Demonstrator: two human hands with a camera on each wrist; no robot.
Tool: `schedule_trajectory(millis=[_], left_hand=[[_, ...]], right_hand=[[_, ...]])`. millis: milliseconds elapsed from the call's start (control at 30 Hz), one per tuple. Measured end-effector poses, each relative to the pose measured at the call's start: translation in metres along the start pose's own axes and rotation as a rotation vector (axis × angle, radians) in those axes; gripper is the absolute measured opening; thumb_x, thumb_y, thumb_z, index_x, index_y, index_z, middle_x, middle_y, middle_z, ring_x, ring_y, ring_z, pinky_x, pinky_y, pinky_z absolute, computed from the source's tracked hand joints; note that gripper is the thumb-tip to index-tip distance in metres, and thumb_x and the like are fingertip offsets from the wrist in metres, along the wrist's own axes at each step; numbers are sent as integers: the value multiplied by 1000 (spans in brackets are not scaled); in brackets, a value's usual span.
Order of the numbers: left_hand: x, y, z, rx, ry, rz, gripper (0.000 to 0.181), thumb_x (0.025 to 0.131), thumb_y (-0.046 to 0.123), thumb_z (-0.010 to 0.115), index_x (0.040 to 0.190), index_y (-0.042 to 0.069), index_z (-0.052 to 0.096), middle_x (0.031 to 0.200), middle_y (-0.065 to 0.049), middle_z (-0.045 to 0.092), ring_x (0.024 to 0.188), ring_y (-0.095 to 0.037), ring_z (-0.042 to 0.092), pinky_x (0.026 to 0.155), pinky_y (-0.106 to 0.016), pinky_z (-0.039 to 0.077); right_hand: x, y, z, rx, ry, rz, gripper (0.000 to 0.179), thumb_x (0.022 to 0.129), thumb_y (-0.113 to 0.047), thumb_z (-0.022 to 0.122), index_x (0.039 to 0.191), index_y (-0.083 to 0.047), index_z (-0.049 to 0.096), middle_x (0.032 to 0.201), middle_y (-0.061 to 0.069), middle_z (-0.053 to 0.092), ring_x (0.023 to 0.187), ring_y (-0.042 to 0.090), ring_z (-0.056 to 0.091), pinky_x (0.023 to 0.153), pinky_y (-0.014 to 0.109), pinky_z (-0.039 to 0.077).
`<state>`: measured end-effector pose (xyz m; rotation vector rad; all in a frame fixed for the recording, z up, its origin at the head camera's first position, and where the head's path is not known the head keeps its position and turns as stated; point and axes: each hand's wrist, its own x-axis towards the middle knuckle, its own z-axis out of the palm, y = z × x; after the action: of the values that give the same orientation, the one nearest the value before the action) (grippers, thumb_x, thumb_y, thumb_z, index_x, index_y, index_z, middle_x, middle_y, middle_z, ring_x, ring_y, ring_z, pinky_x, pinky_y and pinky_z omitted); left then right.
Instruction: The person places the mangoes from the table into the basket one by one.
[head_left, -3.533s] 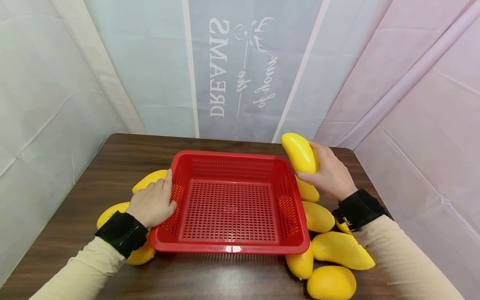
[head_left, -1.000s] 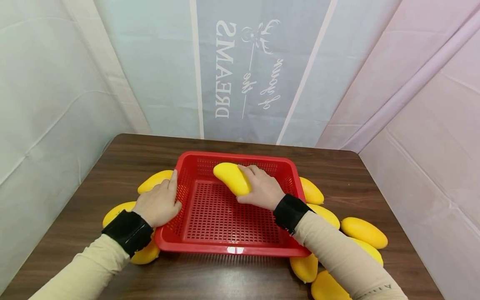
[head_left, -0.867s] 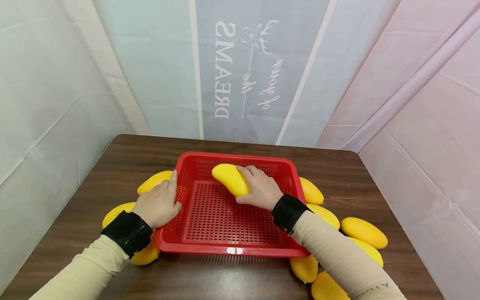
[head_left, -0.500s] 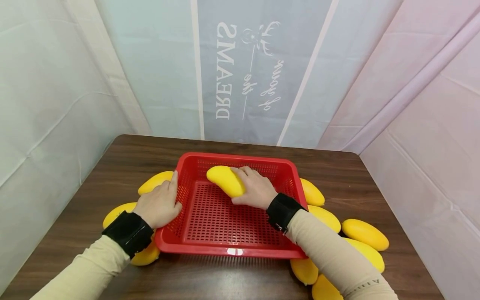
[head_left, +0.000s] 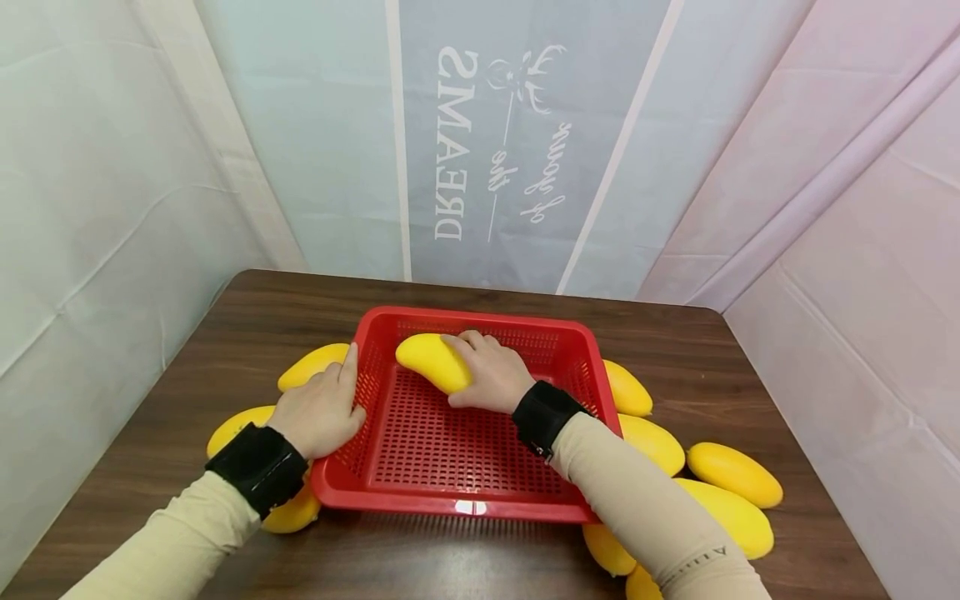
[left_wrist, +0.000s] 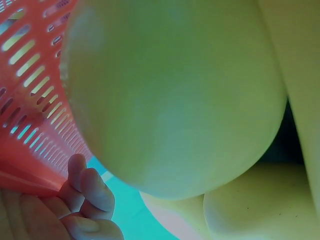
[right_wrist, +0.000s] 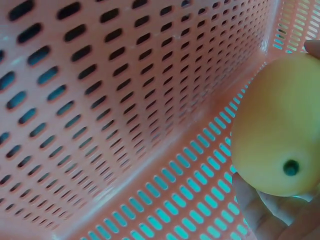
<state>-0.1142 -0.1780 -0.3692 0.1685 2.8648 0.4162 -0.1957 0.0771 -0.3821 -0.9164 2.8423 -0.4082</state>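
A red perforated plastic basket (head_left: 465,507) sits mid-table in the head view. Inside its far left part, my right hand (head_left: 491,372) grips a yellow mango (head_left: 432,362); the mango's stem end shows in the right wrist view, close to the basket's holed wall (right_wrist: 125,90). Whether the mango touches the basket floor I cannot tell. My left hand (head_left: 321,408) holds the basket's left rim, index finger along the edge. In the left wrist view, its other fingers (left_wrist: 95,192) curl in beside the basket wall, near a large mango (left_wrist: 180,100).
Mangoes lie left of the basket, among them one at the back (head_left: 311,365) and one further forward (head_left: 238,429). Several more, such as the outermost mango (head_left: 735,475), lie to the right, partly under the right sleeve (head_left: 637,492). Fabric walls (head_left: 517,167) surround the dark wooden table (head_left: 420,558).
My right hand lifted the mango from the right side over into the basket, then moved it left and lower toward the far left corner. The left hand stays on the rim.
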Motion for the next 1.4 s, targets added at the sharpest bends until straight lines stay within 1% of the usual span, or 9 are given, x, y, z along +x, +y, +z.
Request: schedule_trajectory(millis=[200, 333, 533, 667, 767, 1067, 1267, 1400], left_hand=[[1, 1, 1, 11, 2, 6, 92, 90, 24, 61, 158, -1, 4, 118, -18, 54, 87, -22, 55, 61, -30, 56], [2, -1, 1, 23, 4, 6, 92, 90, 25, 61, 158, -1, 5, 119, -19, 54, 88, -23, 54, 61, -31, 56], [3, -2, 2, 19, -8, 0, 93, 90, 26, 62, 158, -1, 4, 118, -19, 53, 86, -23, 55, 60, -31, 57], [4, -2, 2, 5, -20, -8, 94, 90, 26, 63, 158, 0, 3, 117, -19, 53, 84, -22, 55, 59, -30, 56], [3, -2, 1, -7, -30, -14, 95, 90, 26, 63, 158, 1, 2, 118, -20, 52, 84, -22, 55, 58, -29, 56], [2, 0, 0, -37, -53, -18, 97, 90, 25, 64, 158, 0, -1, 116, -19, 51, 81, -20, 55, 56, -27, 55], [2, 0, -1, -33, -44, -13, 95, 91, 25, 62, 158, -1, 0, 118, -20, 51, 82, -21, 54, 55, -26, 53], [3, 0, 0, -37, -46, -17, 95, 90, 25, 63, 158, 0, 0, 118, -20, 51, 81, -20, 54, 55, -26, 53]], right_hand=[[5, -3, 3, -42, -4, -33, 90, 75, -39, 81, 152, -21, 38, 138, 9, 49, 112, 26, 52, 85, 40, 52], [6, -4, 6, -46, -14, -41, 90, 76, -39, 81, 152, -21, 38, 139, 10, 48, 115, 28, 51, 89, 42, 51], [7, -4, 12, -84, -48, -47, 90, 77, -39, 80, 154, -22, 35, 143, 11, 45, 120, 29, 50, 96, 43, 50], [7, -4, 14, -79, -65, -44, 91, 79, -38, 79, 155, -23, 33, 146, 11, 43, 122, 29, 50, 96, 42, 51], [6, -5, 15, -76, -71, -40, 90, 80, -37, 78, 155, -24, 32, 149, 10, 41, 123, 28, 50, 93, 42, 52], [4, -6, 18, -137, -74, -42, 88, 80, -36, 79, 155, -26, 34, 146, 13, 41, 122, 28, 52, 90, 41, 55], [3, -6, 19, -148, -84, -35, 94, 80, -40, 79, 157, -29, 27, 145, 11, 42, 121, 28, 51, 96, 42, 51], [3, -5, 20, -145, -94, -30, 94, 80, -42, 79, 157, -31, 26, 146, 9, 41, 122, 28, 51, 99, 44, 48]])
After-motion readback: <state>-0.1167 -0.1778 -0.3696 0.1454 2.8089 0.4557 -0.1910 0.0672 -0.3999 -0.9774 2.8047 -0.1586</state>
